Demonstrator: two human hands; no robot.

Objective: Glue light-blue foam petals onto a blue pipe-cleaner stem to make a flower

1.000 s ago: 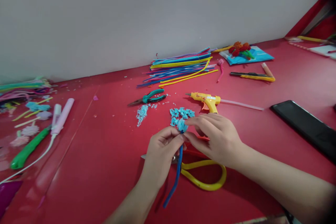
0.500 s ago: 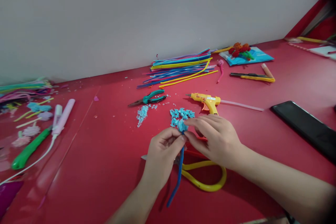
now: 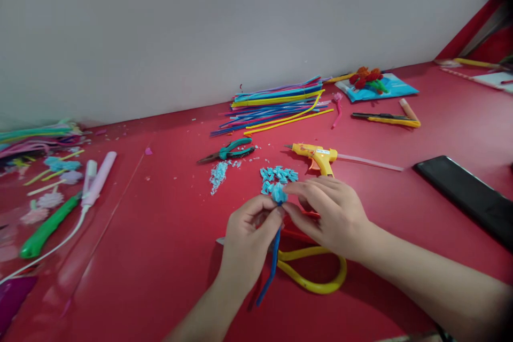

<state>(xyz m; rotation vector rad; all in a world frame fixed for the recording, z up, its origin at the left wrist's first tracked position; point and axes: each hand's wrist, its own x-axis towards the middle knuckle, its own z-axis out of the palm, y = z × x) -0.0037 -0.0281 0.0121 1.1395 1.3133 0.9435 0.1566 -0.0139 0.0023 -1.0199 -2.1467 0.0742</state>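
Observation:
Between both hands is a pipe-cleaner flower, with a light blue head (image 3: 278,192) on a dark blue stem (image 3: 269,275) that hangs down toward me. My left hand (image 3: 252,232) pinches the stem just under the head between thumb and fingers. From the right, my right hand (image 3: 334,211) has its thumb and fingertips closed at the base and side of the head. Just beyond the head lies a pile of cut light blue pieces (image 3: 280,173). Beneath my hands rest scissors with yellow and red handles (image 3: 320,284), their middle partly covered.
A yellow glue gun (image 3: 319,156), green-handled pliers (image 3: 234,148) and blue clippings (image 3: 218,176) lie beyond my hands. Bundled pipe cleaners (image 3: 276,99) sit by the wall. A black phone (image 3: 465,192) is at right; a pink corded tool (image 3: 100,179) and green-handled tool (image 3: 50,227) are left.
The flower's head and stem have turned slightly, the stem's lower end sitting a little higher. Both hands keep nearly the same place and grip. The whole view has shifted very slightly.

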